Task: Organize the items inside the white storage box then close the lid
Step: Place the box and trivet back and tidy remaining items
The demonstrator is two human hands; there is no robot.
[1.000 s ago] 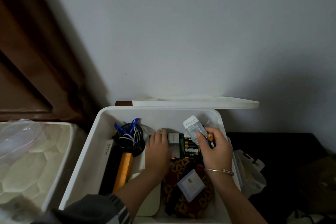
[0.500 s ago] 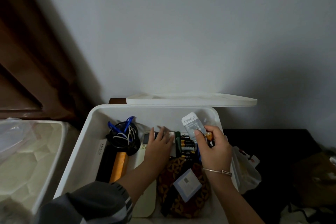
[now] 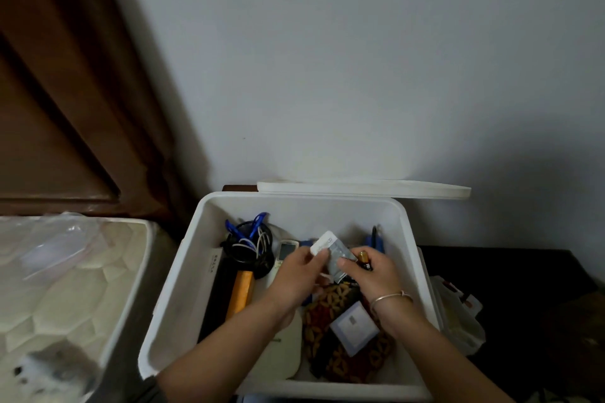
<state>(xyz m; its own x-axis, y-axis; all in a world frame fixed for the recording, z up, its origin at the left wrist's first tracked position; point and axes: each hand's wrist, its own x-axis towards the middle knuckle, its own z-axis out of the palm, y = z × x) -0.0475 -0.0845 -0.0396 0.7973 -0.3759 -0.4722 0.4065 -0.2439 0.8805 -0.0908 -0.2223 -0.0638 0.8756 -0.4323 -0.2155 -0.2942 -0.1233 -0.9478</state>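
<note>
Left hand [image 3: 299, 276] and right hand [image 3: 376, 275] both pinched a small packet [image 3: 330, 247] over the white storage box [image 3: 186, 271]; best laid flat.

Lid [image 3: 363, 189] behind box [image 3: 183, 271]

Left, quilted mattress [image 3: 65, 298] with clear plastic bag [image 3: 55, 245]; right, dark surface [image 3: 507, 265] with white bag [image 3: 458, 317].

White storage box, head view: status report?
Both busy: left hand and right hand pinch a small packet over the white storage box; right also holds a battery. Box open, items loose inside. The lid is off, behind the far rim.
</note>
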